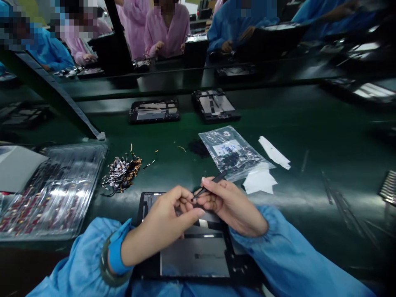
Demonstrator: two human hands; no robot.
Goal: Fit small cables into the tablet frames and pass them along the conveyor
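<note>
While both hands meet above the open device [198,251], work appears mid-step, not finished; right hand [230,206] closed in a pen-type grip on slim black tweezers [208,186], tips angled down-left toward the left hand's fingertips; left hand [168,214] curled, thumb and forefinger pinched together at the tweezer tips, prob. on a very small part, too small to identify; cannot confirm what, if anything, sits between them.

Device: dark frame w/ grey plate inside, lying flat on the table [309,132] at the near edge, directly under the hands, partly hidden by blue sleeves; no part visibly being pressed into it at this moment; judged: fitting not yet made.

Supply: loose pile of small copper-and-black parts [122,174] on table, left of the hands, well stocked; clear plastic tray [55,194] of further parts far left; clear bag [233,152] w/ label beyond the hands; white paper scraps [260,180] just beside the bag.

Two similar devices [154,110] lie farther out on the green surface, apart from the hands; state of those units cannot be judged from here.

Other people in pink and blue coats [167,29] work at the far side; their hands are well apart from this station.
</note>
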